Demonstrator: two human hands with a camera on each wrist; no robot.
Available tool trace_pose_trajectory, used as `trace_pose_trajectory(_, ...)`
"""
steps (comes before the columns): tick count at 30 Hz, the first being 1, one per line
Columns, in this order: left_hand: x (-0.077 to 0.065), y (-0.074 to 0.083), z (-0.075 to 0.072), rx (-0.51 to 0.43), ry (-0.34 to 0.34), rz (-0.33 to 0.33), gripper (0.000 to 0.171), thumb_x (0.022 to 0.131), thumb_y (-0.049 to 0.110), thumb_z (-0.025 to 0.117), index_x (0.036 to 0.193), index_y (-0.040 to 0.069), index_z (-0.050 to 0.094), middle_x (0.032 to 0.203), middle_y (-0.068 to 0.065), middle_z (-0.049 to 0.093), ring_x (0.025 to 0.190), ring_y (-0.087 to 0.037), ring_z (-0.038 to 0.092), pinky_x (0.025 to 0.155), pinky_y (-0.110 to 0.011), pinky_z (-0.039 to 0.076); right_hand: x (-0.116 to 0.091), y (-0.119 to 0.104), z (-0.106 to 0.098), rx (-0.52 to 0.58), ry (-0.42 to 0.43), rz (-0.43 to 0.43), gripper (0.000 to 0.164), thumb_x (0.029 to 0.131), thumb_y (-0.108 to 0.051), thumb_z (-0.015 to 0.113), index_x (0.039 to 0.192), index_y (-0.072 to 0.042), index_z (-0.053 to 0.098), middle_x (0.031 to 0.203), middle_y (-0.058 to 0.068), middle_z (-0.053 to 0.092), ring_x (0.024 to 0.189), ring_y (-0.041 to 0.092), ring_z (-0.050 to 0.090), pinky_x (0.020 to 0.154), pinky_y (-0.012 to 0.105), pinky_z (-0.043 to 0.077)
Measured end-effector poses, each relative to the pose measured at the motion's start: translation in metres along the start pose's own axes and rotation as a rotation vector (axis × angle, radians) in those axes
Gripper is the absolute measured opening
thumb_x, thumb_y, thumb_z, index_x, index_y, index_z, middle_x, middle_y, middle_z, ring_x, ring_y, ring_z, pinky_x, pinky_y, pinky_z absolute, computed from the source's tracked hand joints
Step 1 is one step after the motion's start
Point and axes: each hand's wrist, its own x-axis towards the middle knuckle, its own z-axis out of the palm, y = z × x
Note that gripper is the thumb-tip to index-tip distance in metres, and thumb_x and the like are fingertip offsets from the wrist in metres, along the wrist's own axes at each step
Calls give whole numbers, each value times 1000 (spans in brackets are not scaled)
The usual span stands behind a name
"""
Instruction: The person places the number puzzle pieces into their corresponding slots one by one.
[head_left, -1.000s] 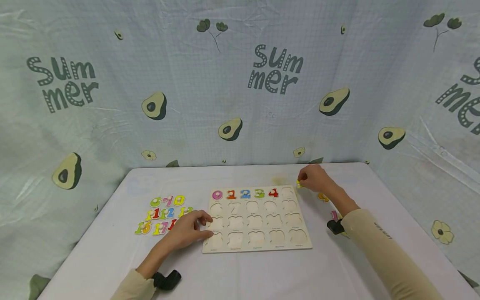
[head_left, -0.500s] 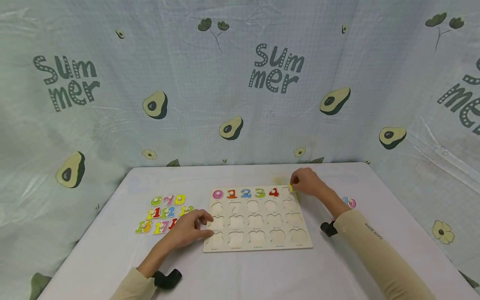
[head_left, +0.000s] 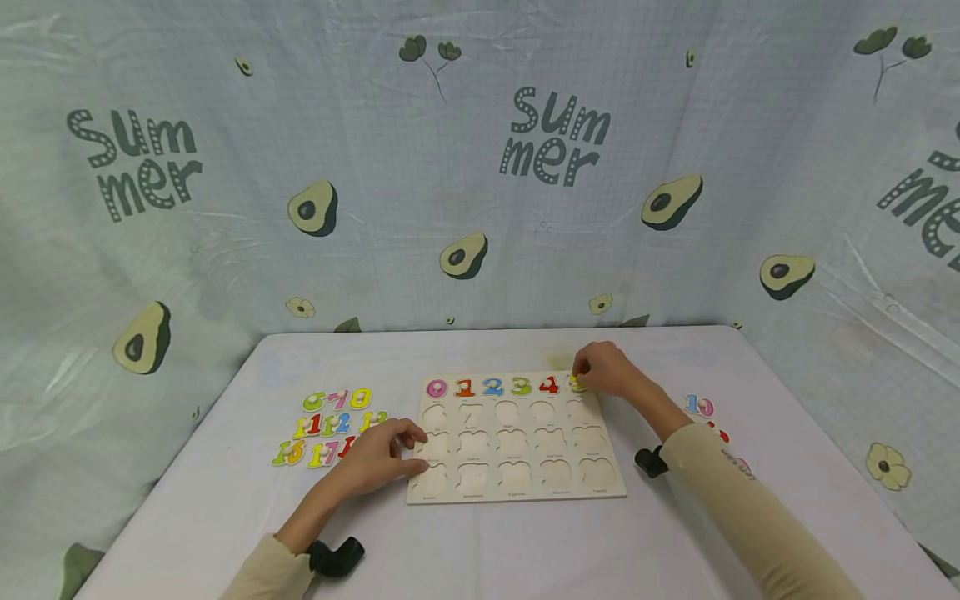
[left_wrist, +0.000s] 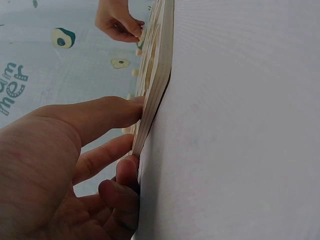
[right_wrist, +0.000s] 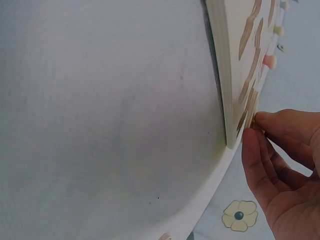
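A wooden number puzzle board [head_left: 491, 454] lies on the table, with number pieces 0 to 4 in its back row. My left hand [head_left: 375, 457] rests at the board's left edge; in the left wrist view, thumb and fingers touch that side, loosely spread. At the back right corner my right hand [head_left: 606, 368] pinches a yellow number piece [head_left: 576, 382] over the last recess of that row. The hand covers part of the piece, so whether it sits fully in the recess cannot be told.
Several coloured number pieces [head_left: 327, 427] lie in rows left of the board, partly behind my left hand. More number pieces [head_left: 700, 406] lie at the right, partly hidden by my sleeve [head_left: 742, 500]. A printed cloth [head_left: 375, 167] hangs behind the table.
My right hand has moved left from beside the board to its back right recess, carrying the yellow number piece. The left hand has stayed at the board's left edge.
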Motion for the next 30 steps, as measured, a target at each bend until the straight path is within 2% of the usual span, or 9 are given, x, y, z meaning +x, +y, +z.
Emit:
trace_pose_trajectory(15, 0, 1, -1, 2, -2, -16, 32, 75, 29, 81, 103, 21, 66, 91, 3, 56, 75, -14, 48, 62, -22, 41, -1, -1, 6, 7, 0, -10, 4, 83, -7, 68, 84, -6, 71, 82, 4, 64, 75, 17, 53, 71, 32, 48)
trace_pose_trajectory(30, 0, 2, -1, 1, 0, -3, 32, 75, 28, 81, 103, 20, 66, 90, 4, 56, 74, -14, 48, 61, -22, 41, 0, -4, 8, 9, -12, 0, 4, 83, -8, 69, 84, -4, 71, 81, 3, 64, 75, 17, 53, 72, 32, 49)
